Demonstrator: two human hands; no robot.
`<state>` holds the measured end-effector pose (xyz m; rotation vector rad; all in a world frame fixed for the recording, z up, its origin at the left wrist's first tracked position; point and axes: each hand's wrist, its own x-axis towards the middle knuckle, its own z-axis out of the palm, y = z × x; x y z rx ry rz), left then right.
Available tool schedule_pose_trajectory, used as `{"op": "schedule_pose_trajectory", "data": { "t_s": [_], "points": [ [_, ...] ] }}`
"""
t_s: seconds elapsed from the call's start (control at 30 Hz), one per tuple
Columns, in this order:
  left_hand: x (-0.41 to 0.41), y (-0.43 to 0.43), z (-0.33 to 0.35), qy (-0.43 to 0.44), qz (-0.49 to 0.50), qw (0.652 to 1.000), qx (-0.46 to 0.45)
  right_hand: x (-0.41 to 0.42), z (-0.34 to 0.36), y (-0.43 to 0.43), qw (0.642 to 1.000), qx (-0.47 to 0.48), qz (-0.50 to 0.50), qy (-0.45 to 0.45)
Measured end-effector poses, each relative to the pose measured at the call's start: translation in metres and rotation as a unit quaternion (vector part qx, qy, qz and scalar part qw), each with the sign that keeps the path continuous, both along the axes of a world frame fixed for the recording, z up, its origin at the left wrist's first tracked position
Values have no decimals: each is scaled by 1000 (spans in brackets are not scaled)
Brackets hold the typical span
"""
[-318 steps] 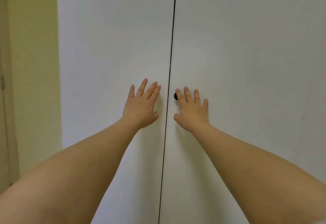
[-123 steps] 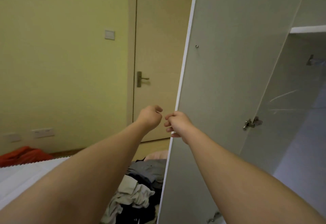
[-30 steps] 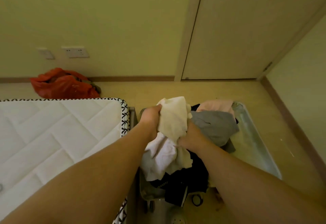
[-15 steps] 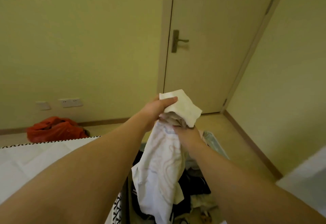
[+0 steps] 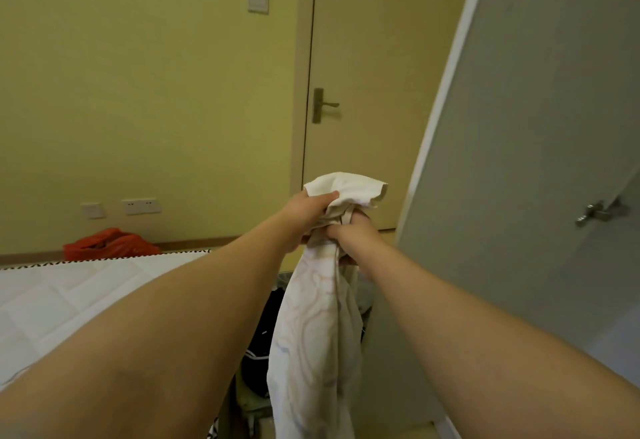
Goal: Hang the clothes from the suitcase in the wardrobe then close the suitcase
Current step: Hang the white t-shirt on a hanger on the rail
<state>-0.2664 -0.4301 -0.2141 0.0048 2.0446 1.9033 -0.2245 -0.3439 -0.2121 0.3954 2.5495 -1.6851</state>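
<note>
Now open, the grey wardrobe door [image 5: 526, 134] fills the right third of the head view, its inner face turned toward the person. A quilted white mattress [image 5: 59, 303] lies at lower left, with the closed room door [image 5: 367, 58] behind.

Between them, a white garment with a faint swirled print [image 5: 311, 341] hangs straight down from both hands, its long axis upright and its tail out of view at the bottom edge. The left hand [image 5: 306, 208] pinches the folded top edge, thumb over the cloth. The right hand [image 5: 353, 232] is clenched round the bunched fabric just below it, and the two hands touch. Dark clothes [image 5: 261, 328] remain heaped behind the garment; the suitcase under them is hidden by cloth and arms.

The wardrobe lies to the right of the grip, so the right hand is the nearer one. The hanging length would likely have to swing past the door's edge to get inside. A red bag [image 5: 109, 247] sits on the floor by the wall, and a metal hinge [image 5: 597, 213] shows on the wardrobe door.

Half a second earlier only a sliver of that door showed at the lower right corner. The view has since turned toward the wardrobe, with both grips unchanged. A second ago the garment was only just rising off the pile.
</note>
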Motion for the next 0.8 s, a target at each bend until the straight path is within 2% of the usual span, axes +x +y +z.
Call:
{"op": "schedule_pose_trajectory", "data": {
  "t_s": [0.17, 0.27, 0.43, 0.6, 0.7, 0.8],
  "points": [
    [45, 32, 24, 23, 3, 1000, 5, 57, 22, 38, 1000, -9, 0, 28],
    [61, 53, 43, 49, -17, 999, 3, 79, 38, 67, 997, -45, -40, 44],
    [82, 100, 77, 108, -130, 986, 8, 115, 54, 117, 984, -32, -151, 87],
    [100, 146, 106, 150, -222, 963, 21, 142, 69, 163, 953, -71, -264, 132],
    [108, 170, 122, 162, -256, 951, 57, 159, 80, 183, 959, -84, -250, 104],
    [111, 189, 133, 181, -271, 942, 84, 168, 89, 192, 975, -29, -218, 16]
  ]
}}
